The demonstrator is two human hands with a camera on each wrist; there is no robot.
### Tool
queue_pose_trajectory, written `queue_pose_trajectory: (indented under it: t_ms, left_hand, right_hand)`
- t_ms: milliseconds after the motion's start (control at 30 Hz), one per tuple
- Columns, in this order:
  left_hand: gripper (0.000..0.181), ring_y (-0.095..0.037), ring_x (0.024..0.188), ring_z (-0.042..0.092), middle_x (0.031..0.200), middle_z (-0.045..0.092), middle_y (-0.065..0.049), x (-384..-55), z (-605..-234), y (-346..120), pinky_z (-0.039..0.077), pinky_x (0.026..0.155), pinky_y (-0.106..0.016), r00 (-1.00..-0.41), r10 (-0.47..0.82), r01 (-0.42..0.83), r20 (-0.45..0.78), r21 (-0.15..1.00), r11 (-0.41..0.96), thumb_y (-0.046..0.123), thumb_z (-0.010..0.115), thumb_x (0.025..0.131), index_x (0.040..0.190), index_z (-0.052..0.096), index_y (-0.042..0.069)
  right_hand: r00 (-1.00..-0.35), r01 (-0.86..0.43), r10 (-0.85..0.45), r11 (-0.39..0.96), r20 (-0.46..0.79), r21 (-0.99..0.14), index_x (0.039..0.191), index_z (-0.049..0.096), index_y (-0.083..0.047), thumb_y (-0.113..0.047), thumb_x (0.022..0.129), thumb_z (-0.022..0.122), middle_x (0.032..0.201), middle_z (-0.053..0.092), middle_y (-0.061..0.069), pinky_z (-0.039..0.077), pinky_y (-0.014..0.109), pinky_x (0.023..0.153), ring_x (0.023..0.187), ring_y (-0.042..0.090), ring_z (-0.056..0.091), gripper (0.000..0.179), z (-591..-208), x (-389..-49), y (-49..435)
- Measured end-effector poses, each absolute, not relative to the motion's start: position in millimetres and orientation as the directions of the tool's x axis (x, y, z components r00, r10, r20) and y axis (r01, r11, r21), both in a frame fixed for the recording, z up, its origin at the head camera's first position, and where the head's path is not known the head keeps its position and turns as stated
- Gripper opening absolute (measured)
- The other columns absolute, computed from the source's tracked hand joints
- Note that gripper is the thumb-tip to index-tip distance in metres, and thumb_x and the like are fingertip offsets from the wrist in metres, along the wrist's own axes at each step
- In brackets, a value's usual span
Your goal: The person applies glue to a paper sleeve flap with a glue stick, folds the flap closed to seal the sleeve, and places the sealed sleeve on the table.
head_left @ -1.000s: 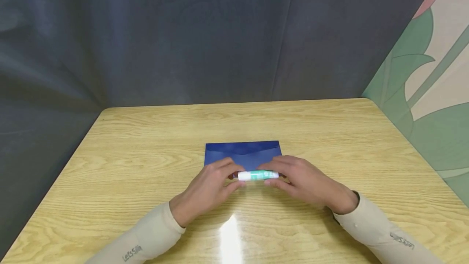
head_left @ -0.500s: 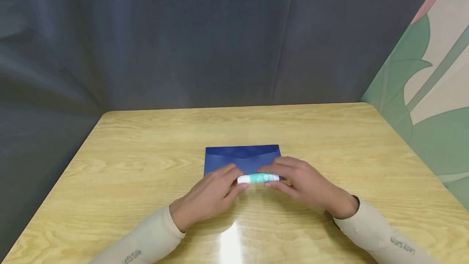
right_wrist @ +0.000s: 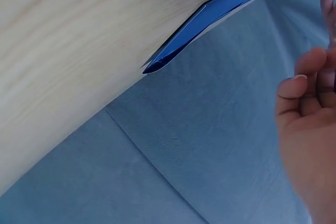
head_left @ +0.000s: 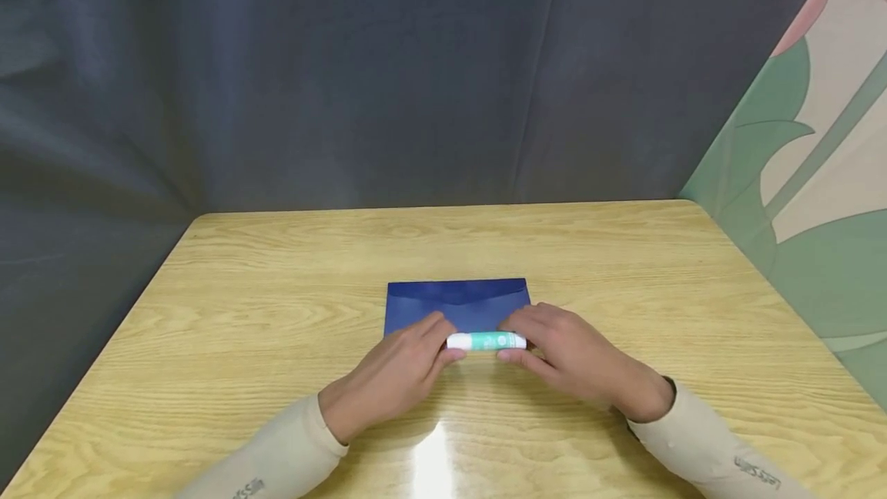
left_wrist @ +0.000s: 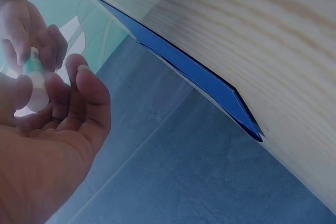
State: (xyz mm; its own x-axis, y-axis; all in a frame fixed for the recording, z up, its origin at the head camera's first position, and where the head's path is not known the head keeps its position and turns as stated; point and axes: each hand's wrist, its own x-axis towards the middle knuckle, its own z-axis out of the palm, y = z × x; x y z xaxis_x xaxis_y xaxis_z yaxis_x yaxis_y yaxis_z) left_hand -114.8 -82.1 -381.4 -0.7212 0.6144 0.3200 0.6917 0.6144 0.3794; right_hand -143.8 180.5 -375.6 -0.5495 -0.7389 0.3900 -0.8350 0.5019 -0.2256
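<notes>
A glue stick (head_left: pixel 487 341), white at both ends with a teal label, lies crosswise between the two hands above the table. The left hand (head_left: pixel 398 370) pinches its plain white end between thumb and fingers. At the opposite end, the right hand (head_left: pixel 575 353) grips it the same way. Beyond the hands, a dark blue envelope (head_left: pixel 457 310) lies on the table, its flap edge toward the back and its near edge partly hidden by the hands. In the left wrist view, the glue stick (left_wrist: pixel 34 72) bridges both hands, well apart from the envelope (left_wrist: pixel 189 66).
The wood-grain table (head_left: pixel 277 268) spreads around the envelope on all sides. A dark cloth (head_left: pixel 374 83) hangs behind and along the left edge. On the right stands a wall with painted leaves (head_left: pixel 831 276). A bright reflection shows on the near tabletop.
The whole scene sits a little lower in the head view. The right fingertips have shifted slightly toward the right end of the glue stick. Both hands keep hold of it.
</notes>
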Motion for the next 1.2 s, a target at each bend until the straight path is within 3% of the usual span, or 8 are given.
queue_pose_trajectory:
  t_ms: [367,633,800,1033,1200]
  left_hand:
    - [0.028,-0.003,0.063,0.034,0.082,0.045,0.004,-115.2,-384.3,-81.7,0.032,0.054,-0.011,-0.632,0.658,0.771,0.41,0.241,0.589,0.033,0.044,0.106,0.097,0.056,0.009]
    - [0.024,-0.003,0.063,0.034,0.082,0.044,0.004,-115.2,-383.2,-81.1,0.034,0.054,-0.011,-0.601,0.676,0.79,0.428,0.188,0.584,0.029,0.051,0.104,0.093,0.055,0.009]
    - [0.026,-0.003,0.063,0.034,0.082,0.043,0.004,-115.5,-381.9,-81.5,0.034,0.054,-0.011,-0.608,0.677,0.787,0.414,0.204,0.582,0.031,0.048,0.105,0.095,0.055,0.008]
    - [0.025,-0.002,0.061,0.033,0.077,0.042,0.007,-115.6,-379.6,-84.0,0.031,0.053,-0.012,-0.671,0.639,0.741,0.376,0.358,0.568,0.034,0.048,0.105,0.092,0.055,0.014]
    - [0.023,-0.002,0.062,0.034,0.077,0.043,0.008,-115.1,-379.5,-85.1,0.03,0.053,-0.013,-0.68,0.62,0.733,0.392,0.348,0.584,0.034,0.051,0.104,0.098,0.06,0.014]
  right_hand:
    - [-0.504,-0.861,-0.758,0.475,0.413,-0.179,0.091,0.05,-0.022,-0.031,0.101,0.058,0.075,0.04,-0.017,0.039,0.016,0.065,0.07,-0.001,0.039,0.016,-378.5,-142.4,178.2]
    - [-0.522,-0.852,-0.764,0.486,0.379,-0.195,0.089,0.048,-0.021,-0.033,0.101,0.058,0.074,0.038,-0.017,0.038,0.016,0.065,0.069,-0.001,0.038,0.019,-379.4,-141.1,176.4]
    - [-0.517,-0.855,-0.761,0.483,0.392,-0.191,0.089,0.049,-0.021,-0.033,0.101,0.058,0.074,0.039,-0.017,0.039,0.016,0.065,0.069,-0.001,0.039,0.018,-378.5,-141.6,176.5]
    - [-0.516,-0.855,-0.757,0.483,0.4,-0.189,0.091,0.051,-0.022,-0.032,0.101,0.057,0.075,0.04,-0.016,0.039,0.017,0.067,0.07,-0.001,0.04,0.015,-376.2,-141.3,177.1]
    - [-0.522,-0.85,-0.749,0.493,0.408,-0.184,0.09,0.052,-0.022,-0.03,0.1,0.059,0.074,0.041,-0.016,0.039,0.018,0.066,0.07,0.0,0.041,0.015,-375.7,-141.2,176.9]
